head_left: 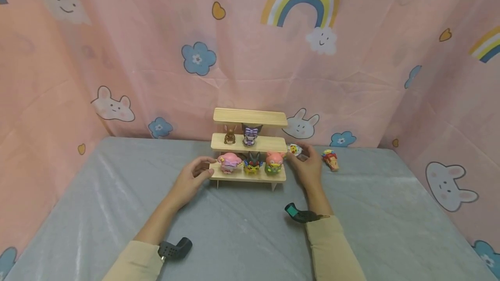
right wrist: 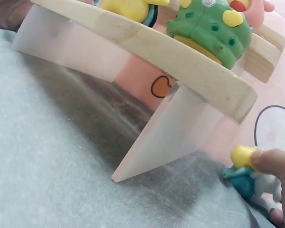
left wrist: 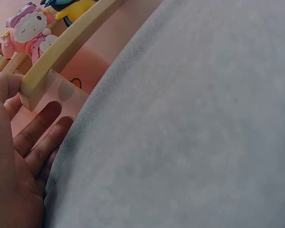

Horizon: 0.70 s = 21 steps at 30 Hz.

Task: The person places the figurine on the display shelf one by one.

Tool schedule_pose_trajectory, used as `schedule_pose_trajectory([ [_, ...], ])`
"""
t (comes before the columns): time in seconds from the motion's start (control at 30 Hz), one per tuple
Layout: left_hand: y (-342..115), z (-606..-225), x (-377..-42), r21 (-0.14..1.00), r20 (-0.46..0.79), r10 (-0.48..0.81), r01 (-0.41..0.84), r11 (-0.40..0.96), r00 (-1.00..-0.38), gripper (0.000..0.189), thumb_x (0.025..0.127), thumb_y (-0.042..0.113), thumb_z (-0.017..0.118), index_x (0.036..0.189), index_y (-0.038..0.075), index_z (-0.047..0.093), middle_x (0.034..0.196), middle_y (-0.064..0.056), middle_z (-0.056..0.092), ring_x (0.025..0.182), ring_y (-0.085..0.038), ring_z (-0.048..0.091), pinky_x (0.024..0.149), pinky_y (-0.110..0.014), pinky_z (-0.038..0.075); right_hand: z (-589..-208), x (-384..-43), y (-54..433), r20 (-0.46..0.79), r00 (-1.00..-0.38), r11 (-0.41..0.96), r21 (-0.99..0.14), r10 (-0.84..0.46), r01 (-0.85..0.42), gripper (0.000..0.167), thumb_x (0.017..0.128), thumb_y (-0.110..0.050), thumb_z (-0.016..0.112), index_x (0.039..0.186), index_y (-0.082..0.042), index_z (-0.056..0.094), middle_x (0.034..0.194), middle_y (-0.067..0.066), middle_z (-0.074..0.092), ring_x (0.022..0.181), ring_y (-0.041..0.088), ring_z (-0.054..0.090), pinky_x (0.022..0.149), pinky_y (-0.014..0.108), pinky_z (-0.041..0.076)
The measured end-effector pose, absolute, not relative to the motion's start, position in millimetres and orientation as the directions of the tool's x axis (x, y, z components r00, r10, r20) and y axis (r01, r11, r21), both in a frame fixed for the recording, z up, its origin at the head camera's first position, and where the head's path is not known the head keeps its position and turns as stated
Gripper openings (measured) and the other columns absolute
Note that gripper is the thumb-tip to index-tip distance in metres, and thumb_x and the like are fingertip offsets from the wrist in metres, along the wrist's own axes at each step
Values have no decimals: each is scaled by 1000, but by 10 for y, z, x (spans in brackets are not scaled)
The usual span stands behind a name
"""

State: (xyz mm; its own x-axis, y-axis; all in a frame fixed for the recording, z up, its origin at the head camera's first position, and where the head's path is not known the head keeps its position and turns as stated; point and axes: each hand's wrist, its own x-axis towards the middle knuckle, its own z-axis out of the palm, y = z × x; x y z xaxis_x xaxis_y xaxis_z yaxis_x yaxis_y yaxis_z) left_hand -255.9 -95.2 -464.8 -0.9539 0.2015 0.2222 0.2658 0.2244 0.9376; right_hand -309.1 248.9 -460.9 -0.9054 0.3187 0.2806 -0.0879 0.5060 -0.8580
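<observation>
The right hand [head_left: 306, 164] has its thumb and a finger clamped on a small figurine [head_left: 294, 149], which is just beside the right end of the three-tier wooden display stand [head_left: 250, 117]; whether it touches the grey cloth [head_left: 242, 229], I cannot tell. This figurine shows a yellow head and white and teal parts, and the fingers cover a portion of it. The left hand [head_left: 191, 181] pinches the left end of the near, lowest board [head_left: 246, 178] between thumb and forefinger, while its other fingers lie lower, near a translucent leg [left wrist: 61, 92]. On this board, from left to right, stand a pink-hooded figurine [head_left: 229, 163] with a winking white face, a yellow figurine [head_left: 253, 165] in a dark hood, and a pink-headed figurine [head_left: 274, 163] with a green body. On the middle board there are a brown long-eared figurine [head_left: 229, 137] at left and a purple figurine [head_left: 250, 137] with a dark hood and a bow. To the right of the right hand, a red and tan figurine [head_left: 330, 160] lies on the cloth.
</observation>
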Motion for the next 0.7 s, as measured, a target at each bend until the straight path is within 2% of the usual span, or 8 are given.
schedule_pose_trajectory([
  [0.13,-954,-4646,-2559,939,222,203,265,220,-954,30,100,16,60,128,6,61,124,-17,68,112,-24,61,94,-30,50,-4613,-3085,2484,261,-911,524,-850,320,-60,55,89,-28,78,136,-7,58,140,15,58,130,34,53,110,50,47],
  [0.47,-953,-4641,-2555,938,227,199,269,217,-953,29,100,15,60,128,5,61,123,-17,68,111,-22,61,93,-28,50,-4605,-3097,2488,237,-910,548,-836,340,-13,46,97,-36,66,133,-8,60,139,15,60,128,36,59,108,51,47],
  [0.7,-952,-4661,-2565,938,220,200,263,225,-955,29,101,16,60,128,6,61,125,-16,67,114,-24,61,96,-30,50,-4598,-3102,2464,217,-905,591,-806,365,45,50,95,-43,66,132,-10,62,139,14,62,125,37,62,104,52,50],
])
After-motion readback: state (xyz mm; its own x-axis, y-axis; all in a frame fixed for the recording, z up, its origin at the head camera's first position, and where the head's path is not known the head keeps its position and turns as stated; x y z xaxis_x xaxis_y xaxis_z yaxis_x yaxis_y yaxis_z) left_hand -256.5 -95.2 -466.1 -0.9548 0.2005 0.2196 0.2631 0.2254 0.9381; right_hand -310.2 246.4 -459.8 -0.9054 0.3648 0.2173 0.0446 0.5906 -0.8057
